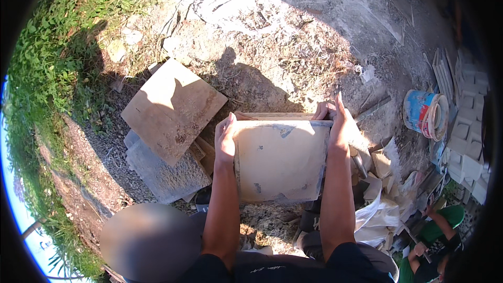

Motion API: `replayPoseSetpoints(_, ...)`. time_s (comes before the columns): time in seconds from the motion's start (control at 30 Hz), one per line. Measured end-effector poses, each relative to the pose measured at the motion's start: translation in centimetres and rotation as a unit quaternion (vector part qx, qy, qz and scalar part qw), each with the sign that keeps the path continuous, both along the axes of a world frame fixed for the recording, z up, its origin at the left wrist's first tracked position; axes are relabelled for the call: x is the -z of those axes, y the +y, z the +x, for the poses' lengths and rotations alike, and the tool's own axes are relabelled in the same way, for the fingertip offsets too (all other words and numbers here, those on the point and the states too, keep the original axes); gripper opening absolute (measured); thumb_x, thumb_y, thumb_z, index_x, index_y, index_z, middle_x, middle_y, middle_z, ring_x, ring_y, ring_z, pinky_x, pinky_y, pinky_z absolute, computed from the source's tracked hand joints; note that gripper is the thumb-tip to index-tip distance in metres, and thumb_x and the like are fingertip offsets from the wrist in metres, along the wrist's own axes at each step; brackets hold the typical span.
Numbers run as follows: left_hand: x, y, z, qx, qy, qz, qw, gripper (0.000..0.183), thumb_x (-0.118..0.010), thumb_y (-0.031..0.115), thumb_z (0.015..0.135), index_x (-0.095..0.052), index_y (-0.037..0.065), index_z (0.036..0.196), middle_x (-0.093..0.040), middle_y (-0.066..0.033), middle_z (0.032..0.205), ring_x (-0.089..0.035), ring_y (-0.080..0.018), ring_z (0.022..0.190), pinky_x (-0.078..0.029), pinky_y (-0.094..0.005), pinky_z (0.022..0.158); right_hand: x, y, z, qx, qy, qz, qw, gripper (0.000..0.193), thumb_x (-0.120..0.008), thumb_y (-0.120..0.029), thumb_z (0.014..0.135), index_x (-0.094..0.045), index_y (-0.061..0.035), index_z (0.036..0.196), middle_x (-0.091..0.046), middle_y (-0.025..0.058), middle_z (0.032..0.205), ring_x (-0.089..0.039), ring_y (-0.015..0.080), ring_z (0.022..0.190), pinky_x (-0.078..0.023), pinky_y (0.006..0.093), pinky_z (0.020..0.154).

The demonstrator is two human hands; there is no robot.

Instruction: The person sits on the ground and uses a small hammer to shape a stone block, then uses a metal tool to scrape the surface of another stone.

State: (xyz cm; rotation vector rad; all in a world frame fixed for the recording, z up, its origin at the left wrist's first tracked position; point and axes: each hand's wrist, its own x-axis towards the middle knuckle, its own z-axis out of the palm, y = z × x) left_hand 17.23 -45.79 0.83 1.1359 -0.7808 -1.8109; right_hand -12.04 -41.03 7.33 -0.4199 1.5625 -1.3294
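Observation:
Between my two hands I hold a square beige stone slab (280, 162) with grey chipped patches, its broad face toward me. Behind its far edge shows the rim of at least one more slab (283, 116). My left hand (226, 139) is closed on the left edge, with fingers curling over the far corner. My right hand (339, 126) grips the right edge; some of its fingers wrap behind the far corner and others point up. To the left, a tan square slab (175, 107) rests tilted over a rough grey slab (165, 170).
A blue-and-white bucket (422, 112) stands at right beside stacked pale blocks (466, 136). Rubble and white sacking (374, 222) lie near my right forearm. Another person (437, 246) holds a long-handled tool at lower right. Green plants (63, 57) line the left.

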Motion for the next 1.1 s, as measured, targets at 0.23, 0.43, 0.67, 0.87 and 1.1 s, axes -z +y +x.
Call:
replayPoseSetpoints(0.23,-1.3,-4.9,-1.9,0.033,-0.093,0.043,0.994,0.045,-0.053,0.041,0.11,-0.054,0.013,0.075,-0.046,0.0102,0.069,-0.042,-0.0005,0.064,-0.034,-0.0234,0.059,-0.1,-3.3,-0.6,0.07,-0.083,0.082,0.991,0.077,-0.041,-0.071,0.101,-0.05,-0.0081,0.058,-0.051,0.0044,0.06,-0.046,0.0163,0.06,-0.036,0.0286,0.064)
replayPoseSetpoints(0.43,-1.4,-5.0,-2.1,-0.002,-0.08,0.002,0.997,0.049,-0.052,0.045,0.109,-0.059,0.01,0.075,-0.05,0.0074,0.068,-0.047,-0.0021,0.063,-0.037,-0.0237,0.058,0.4,-3.7,-0.9,0.039,-0.079,0.065,0.994,0.076,-0.037,-0.069,0.104,-0.045,-0.0092,0.057,-0.05,0.0042,0.06,-0.045,0.0163,0.061,-0.036,0.029,0.066)
replayPoseSetpoints(0.67,-6.1,-1.6,-2.0,0.1,-0.1,-0.062,0.988,0.049,-0.048,0.041,0.111,-0.061,0.003,0.14,-0.067,-0.0086,0.132,-0.062,-0.0148,0.12,-0.048,-0.0309,0.104,-1.1,-0.4,0.1,-0.026,0.211,0.1,0.972,0.063,-0.044,-0.052,0.109,-0.077,0.0019,0.106,-0.077,0.0133,0.101,-0.067,0.0203,0.093,-0.049,0.0305,0.09)
replayPoseSetpoints(0.87,-5.1,5.7,1.1,0.137,-0.194,-0.149,0.96,0.064,-0.054,0.03,0.11,-0.027,0.009,0.164,-0.043,-0.0137,0.161,-0.04,-0.0222,0.148,-0.03,-0.037,0.122,-1.2,3.9,3.4,-0.044,0.3,-0.071,0.95,0.047,-0.052,-0.039,0.11,-0.06,-0.0119,0.146,-0.061,0.0152,0.144,-0.061,0.0241,0.128,-0.042,0.0362,0.113)
replayPoseSetpoints(1.1,-4.0,10.6,3.1,0.111,-0.257,-0.181,0.943,0.056,-0.055,0.031,0.109,-0.038,0.007,0.157,-0.058,-0.018,0.145,-0.055,-0.0255,0.135,-0.041,-0.0382,0.113,-1.3,10.6,5.3,-0.117,0.358,-0.031,0.926,0.043,-0.054,-0.029,0.108,-0.06,-0.0082,0.145,-0.064,0.0199,0.139,-0.064,0.0314,0.126,-0.047,0.0365,0.106)
